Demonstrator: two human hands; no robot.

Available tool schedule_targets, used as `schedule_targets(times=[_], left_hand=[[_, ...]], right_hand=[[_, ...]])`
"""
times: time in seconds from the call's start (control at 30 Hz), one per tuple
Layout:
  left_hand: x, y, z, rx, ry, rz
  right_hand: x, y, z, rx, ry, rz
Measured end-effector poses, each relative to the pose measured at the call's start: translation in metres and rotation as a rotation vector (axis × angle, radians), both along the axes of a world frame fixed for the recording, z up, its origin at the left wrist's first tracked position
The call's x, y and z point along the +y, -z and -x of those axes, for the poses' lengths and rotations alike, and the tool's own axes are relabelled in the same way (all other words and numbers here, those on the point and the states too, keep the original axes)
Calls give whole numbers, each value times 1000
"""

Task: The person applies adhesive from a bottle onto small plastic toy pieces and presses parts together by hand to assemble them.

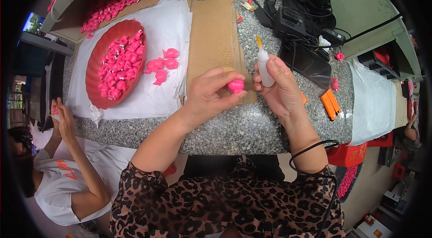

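Over the bench (pixel 216 134), the left hand (pixel 207 92) pinches a pink piece (pixel 236 86) just left of the white bottle (pixel 264 69) gripped in the right hand (pixel 282 86); the bottle's long axis directs its yellow nozzle (pixel 259 41) away from the piece.

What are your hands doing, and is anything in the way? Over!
Left hand pinching pink piece. Right hand gripping white squeeze bottle. Nothing seen between hands. Over.

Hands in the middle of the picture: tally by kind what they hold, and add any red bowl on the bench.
Pink piece, in the left hand: 1
Bottle, in the right hand: 1
Red bowl: 1
Total: 3
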State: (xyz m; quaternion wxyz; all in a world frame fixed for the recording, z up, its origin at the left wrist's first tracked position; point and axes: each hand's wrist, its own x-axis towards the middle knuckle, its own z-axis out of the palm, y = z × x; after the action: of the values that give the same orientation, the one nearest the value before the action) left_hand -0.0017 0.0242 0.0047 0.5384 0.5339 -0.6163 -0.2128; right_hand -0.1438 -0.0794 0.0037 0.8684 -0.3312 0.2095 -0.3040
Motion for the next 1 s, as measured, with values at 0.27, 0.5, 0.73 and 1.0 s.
schedule_targets(times=[0.27,0.5,0.73,1.0], left_hand=[[0,0,0,-12,-3,7],[-3,3,-2,-4,-59,-3],[-4,5,-4,6,-88,-24],[-6,8,-5,56,-89,-2]], right_hand=[[0,-1,0,19,7,4],[-2,0,0,22,25,10],[-5,1,0,41,33,14],[-6,2,0,46,21,5]])
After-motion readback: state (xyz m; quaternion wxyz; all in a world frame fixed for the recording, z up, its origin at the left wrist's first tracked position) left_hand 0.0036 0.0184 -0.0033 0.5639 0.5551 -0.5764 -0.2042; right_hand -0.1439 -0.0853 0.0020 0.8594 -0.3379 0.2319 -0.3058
